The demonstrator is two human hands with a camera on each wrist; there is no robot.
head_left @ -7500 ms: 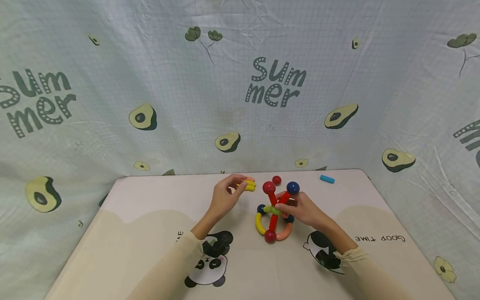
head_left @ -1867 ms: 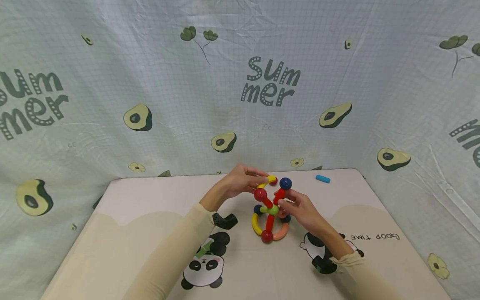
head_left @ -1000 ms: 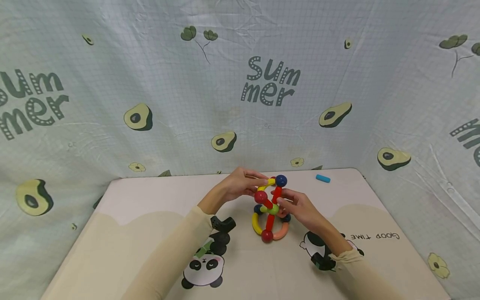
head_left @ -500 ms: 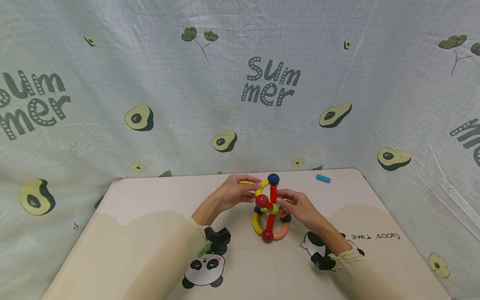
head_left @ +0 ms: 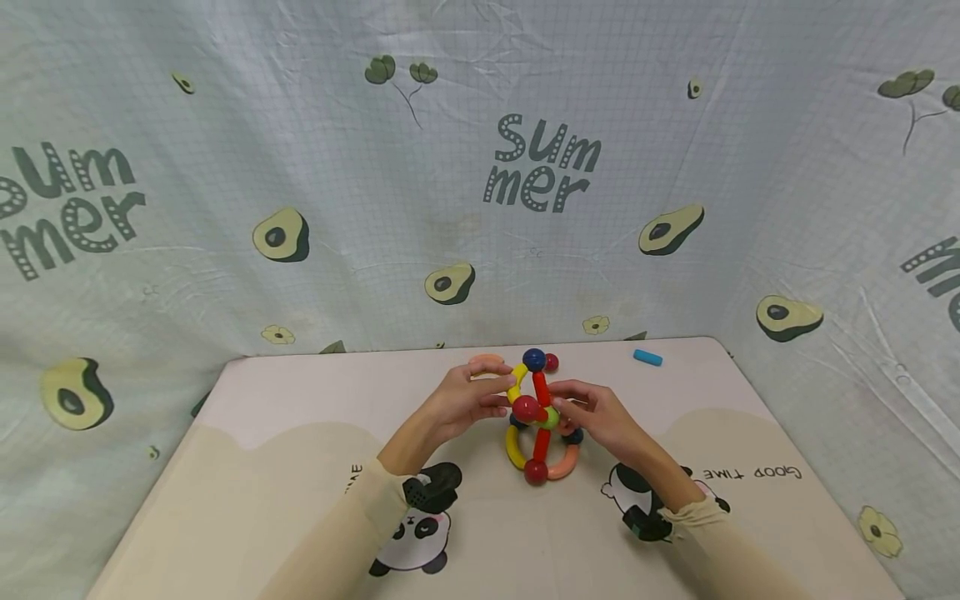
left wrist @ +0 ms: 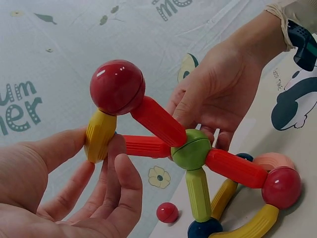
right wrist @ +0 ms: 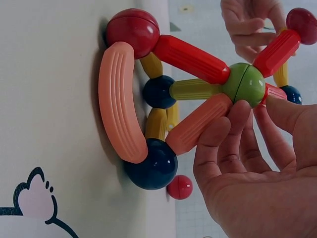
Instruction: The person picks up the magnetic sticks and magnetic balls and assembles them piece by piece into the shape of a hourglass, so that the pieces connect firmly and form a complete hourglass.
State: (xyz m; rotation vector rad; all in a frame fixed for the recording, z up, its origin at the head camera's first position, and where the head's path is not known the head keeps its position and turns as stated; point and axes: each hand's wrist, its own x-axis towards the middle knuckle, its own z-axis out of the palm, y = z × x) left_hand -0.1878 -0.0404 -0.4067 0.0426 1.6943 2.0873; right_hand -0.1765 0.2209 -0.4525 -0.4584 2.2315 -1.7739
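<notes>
A building toy of coloured sticks and balls stands on a ring of curved sticks, with a peach curved stick [right wrist: 116, 101] and a red ball [head_left: 536, 472] at its front. Straight sticks rise from the ring to a green ball [right wrist: 242, 85]. Above it, two red sticks carry a red ball [left wrist: 118, 87] and a blue ball [head_left: 534, 360]. My left hand [head_left: 457, 404] pinches a yellow curved stick [left wrist: 99, 136] between thumb and fingers; it spans these upper balls. My right hand [head_left: 596, 412] holds the model at the green ball, thumb by a red stick.
Behind the model lies a loose red ball [head_left: 552, 362]. A peach curved stick [head_left: 486, 360] lies beyond my left hand, and a blue straight stick [head_left: 648, 357] is at the table's back right. A printed curtain [head_left: 360, 275] hangs behind the table.
My left hand, earlier at the loose yellow sticks behind, has brought one to the model's top. Over the last second it moved left and nearer, and the blue ball swung left. My right hand stayed.
</notes>
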